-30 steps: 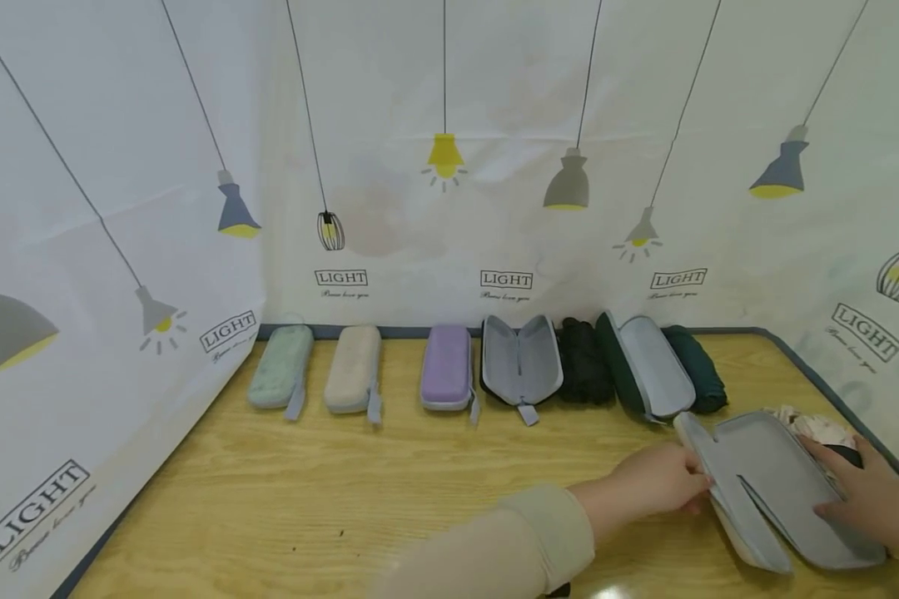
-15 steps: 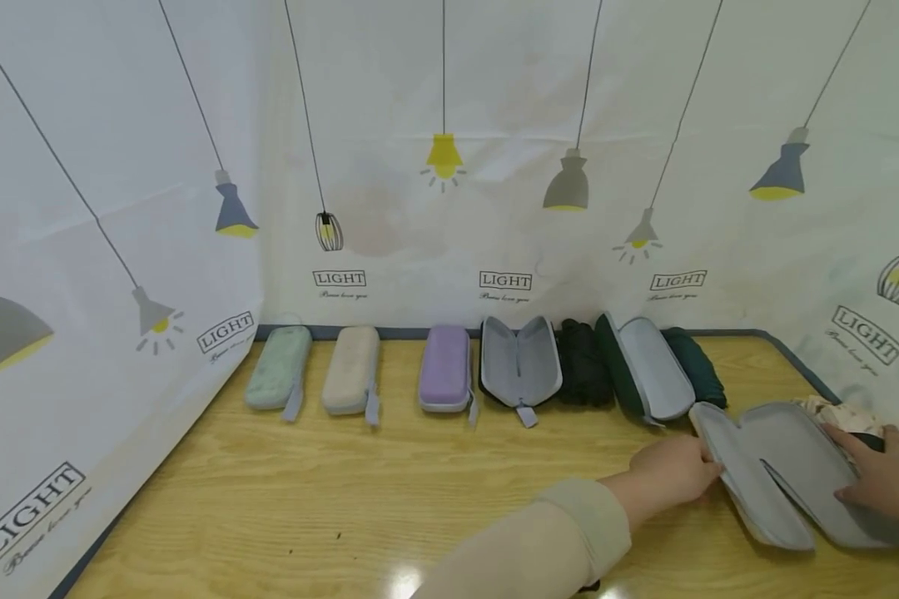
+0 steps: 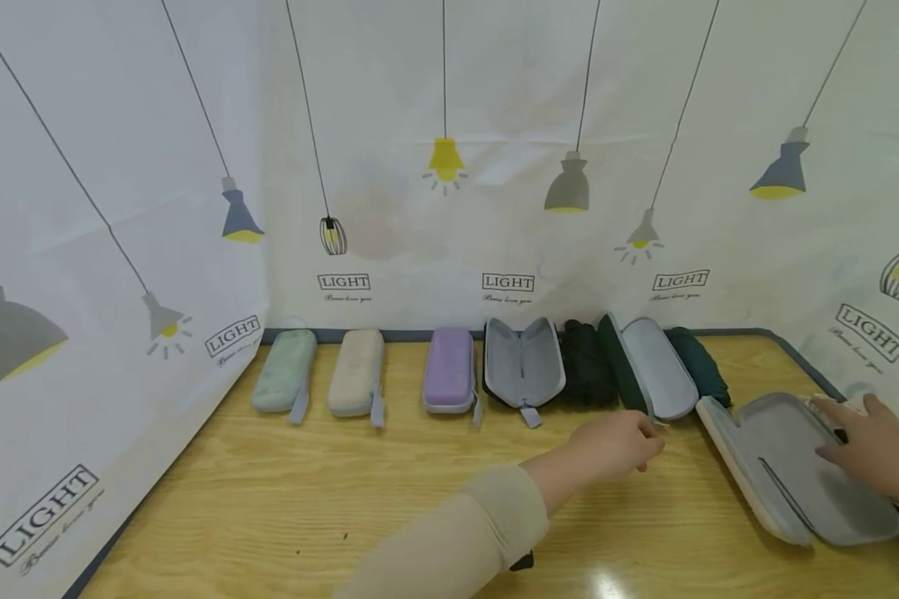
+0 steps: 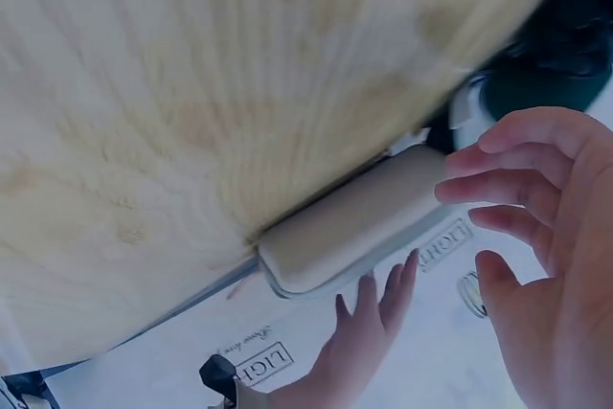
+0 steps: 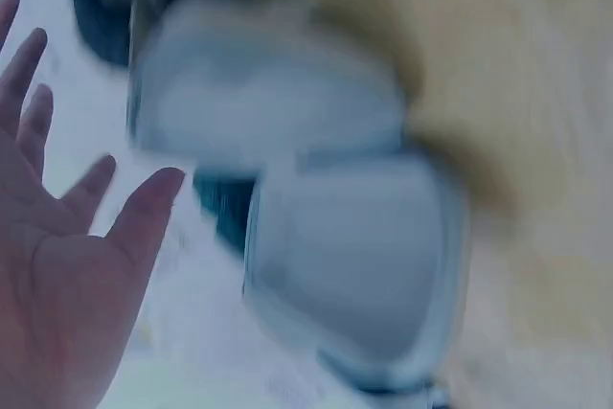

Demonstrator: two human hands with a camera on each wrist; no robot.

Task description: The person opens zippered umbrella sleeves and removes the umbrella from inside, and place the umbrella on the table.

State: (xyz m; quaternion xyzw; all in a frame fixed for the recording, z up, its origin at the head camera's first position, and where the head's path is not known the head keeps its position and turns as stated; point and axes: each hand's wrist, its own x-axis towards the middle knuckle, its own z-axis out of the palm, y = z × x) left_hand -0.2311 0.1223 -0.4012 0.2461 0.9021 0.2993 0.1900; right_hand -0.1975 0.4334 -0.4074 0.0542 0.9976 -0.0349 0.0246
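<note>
A zip case (image 3: pixel 831 474) with a cream shell and grey lining lies unfolded at the right of the table. My left hand (image 3: pixel 618 443) is to its left, apart from it, fingers loosely bent around nothing. The left wrist view shows the same loose fingers (image 4: pixel 503 155) and the case's cream outside (image 4: pixel 354 222). Over the case's right edge is my right hand (image 3: pixel 876 445), fingers spread. In the right wrist view that palm (image 5: pixel 67 265) looks apart from the blurred case (image 5: pixel 350 246). A beige cloth bundle shows only slightly behind the right hand.
Along the back edge stand closed green (image 3: pixel 285 370), cream (image 3: pixel 355 373) and purple (image 3: pixel 448 370) cases. Right of them are an opened black case (image 3: pixel 524 366), a black bundle (image 3: pixel 588 366), an opened dark green case (image 3: pixel 663 370) and a dark green bundle (image 3: pixel 697 366).
The cream case has shifted right and back. My left hand has let go of its left edge and drawn left. My right hand has moved right and spread its fingers.
</note>
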